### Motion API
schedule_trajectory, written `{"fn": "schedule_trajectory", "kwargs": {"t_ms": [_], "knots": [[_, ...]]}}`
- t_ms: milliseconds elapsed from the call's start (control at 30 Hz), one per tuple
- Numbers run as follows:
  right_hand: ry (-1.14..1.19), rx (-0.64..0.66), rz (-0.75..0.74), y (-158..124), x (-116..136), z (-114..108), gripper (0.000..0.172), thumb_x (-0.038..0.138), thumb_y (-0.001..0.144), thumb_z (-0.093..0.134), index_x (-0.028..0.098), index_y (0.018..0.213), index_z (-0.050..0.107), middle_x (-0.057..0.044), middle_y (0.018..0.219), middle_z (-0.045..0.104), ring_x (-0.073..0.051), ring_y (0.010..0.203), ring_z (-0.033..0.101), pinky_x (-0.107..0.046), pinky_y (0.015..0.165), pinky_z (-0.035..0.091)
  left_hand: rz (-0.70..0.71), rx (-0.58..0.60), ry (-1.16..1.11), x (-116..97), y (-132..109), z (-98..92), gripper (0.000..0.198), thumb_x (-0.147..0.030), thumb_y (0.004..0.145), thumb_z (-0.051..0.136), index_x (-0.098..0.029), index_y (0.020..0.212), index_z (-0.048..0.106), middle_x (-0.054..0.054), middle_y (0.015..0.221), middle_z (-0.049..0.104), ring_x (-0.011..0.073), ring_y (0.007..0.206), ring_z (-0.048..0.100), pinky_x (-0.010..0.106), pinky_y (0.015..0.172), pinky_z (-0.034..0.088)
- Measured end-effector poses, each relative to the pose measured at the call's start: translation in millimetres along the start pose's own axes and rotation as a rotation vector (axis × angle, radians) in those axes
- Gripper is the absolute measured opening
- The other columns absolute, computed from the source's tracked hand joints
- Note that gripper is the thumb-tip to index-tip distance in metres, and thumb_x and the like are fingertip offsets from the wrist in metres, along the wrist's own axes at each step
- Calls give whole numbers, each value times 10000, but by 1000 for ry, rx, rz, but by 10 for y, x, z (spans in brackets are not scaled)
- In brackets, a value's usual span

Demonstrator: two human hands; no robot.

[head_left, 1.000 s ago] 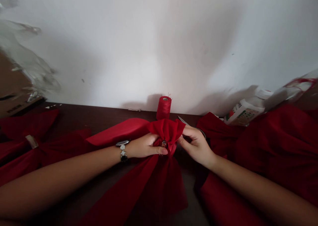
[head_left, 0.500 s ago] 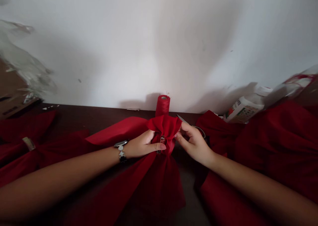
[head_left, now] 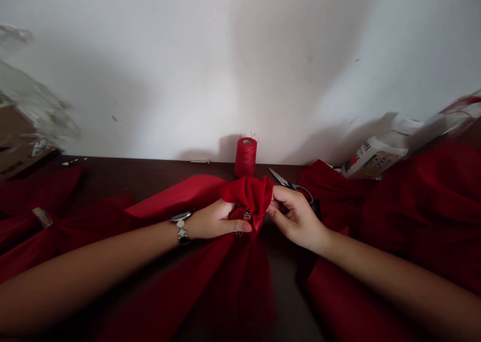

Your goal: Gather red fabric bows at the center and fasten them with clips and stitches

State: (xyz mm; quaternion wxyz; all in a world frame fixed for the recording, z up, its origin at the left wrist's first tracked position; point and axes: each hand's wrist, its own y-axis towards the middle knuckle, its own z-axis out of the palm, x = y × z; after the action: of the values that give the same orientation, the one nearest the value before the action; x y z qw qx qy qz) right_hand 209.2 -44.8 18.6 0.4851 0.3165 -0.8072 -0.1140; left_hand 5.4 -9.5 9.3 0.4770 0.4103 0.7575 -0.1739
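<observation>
Pinching bunched red fabric (head_left: 248,196) (soft, matte) with both hands (head_left: 214,221) (head_left: 296,219).

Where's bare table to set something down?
Bare table runs along the wall, left of the thread spool, behind the red cloth. Another strip lies between cloth pieces, below the right hand. It's crowded around the scissors and far right.

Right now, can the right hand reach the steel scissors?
Probably yes: the right hand sits just below the steel scissors, nothing between them, though its fingers are pinching the gathered red cloth.
</observation>
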Motion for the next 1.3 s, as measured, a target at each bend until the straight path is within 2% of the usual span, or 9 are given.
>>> {"fn": "schedule_trajectory", "kwargs": {"t_ms": [300, 400, 533, 633, 833, 1067, 1167, 1300], "knots": [[-166, -128, -73, -110, 34, 94, 231, 88, 814, 459, 192, 649, 333, 32, 594, 352, -97, 548, 342, -215, 506, 271, 31, -27, 24, -36, -5, 39, 375, -457, 830, 563, -147, 1036, 522, 89, 1086, 594, 234, 1018, 553, 352, 938, 419], [-247, -114, -96, -111, 36, 75, 223, 82, 806, 449, 196, 652, 334, 27, 591, 367, -102, 540, 352, -221, 499, 273, -1, -60, 29, -40, -2, 52, 367, -442, 819, 582, -158, 1041, 516, 75, 1072, 597, 232, 1005, 555, 357, 926, 429], [-302, -28, -162, -70, 28, 2, 188, 76, 803, 439, 194, 672, 376, 13, 616, 423, -109, 557, 386, -223, 516, 299, -15, -46, 31, -45, -2, 49, 325, -423, 824, 580, -163, 1010, 525, 55, 1021, 602, 218, 965, 564, 346, 901, 443], [-284, 24, -187, -49, 15, -29, 183, 92, 818, 438, 194, 675, 387, 10, 624, 436, -110, 565, 396, -223, 521, 305, -12, -29, 36, -48, 2, 39, 311, -425, 825, 581, -164, 986, 530, 53, 1006, 598, 211, 945, 566, 337, 888, 448], [-161, -13, -79, -43, -6, -10, 173, 113, 830, 457, 187, 682, 410, 15, 628, 435, -101, 556, 398, -219, 526, 320, 10, -43, 8, -29, 10, 38, 300, -410, 831, 575, -157, 985, 524, 67, 1013, 600, 215, 949, 568, 339, 881, 446], [-169, 50, -157, -20, -18, -38, 203, 84, 822, 468, 186, 665, 389, 25, 610, 401, -100, 560, 372, -215, 521, 292, 4, -26, 3, -40, -2, 38, 309, -413, 826, 578, -160, 995, 520, 56, 974, 593, 203, 902, 571, 327, 843, 459], [-79, 49, -97, -37, -42, -5, 183, 96, 825, 472, 184, 679, 405, 18, 634, 419, -101, 570, 384, -215, 531, 309, 5, -19, -2, -43, 1, 43, 309, -419, 827, 578, -160, 982, 514, 55, 960, 588, 191, 867, 574, 315, 817, 469], [3, 27, -18, -77, -67, 69, 166, 115, 832, 473, 178, 692, 414, 8, 662, 448, -102, 586, 398, -219, 551, 326, 11, -33, 18, -32, 4, 52, 320, -411, 814, 596, -157, 994, 520, 63, 996, 589, 209, 931, 567, 332, 860, 457]]}}
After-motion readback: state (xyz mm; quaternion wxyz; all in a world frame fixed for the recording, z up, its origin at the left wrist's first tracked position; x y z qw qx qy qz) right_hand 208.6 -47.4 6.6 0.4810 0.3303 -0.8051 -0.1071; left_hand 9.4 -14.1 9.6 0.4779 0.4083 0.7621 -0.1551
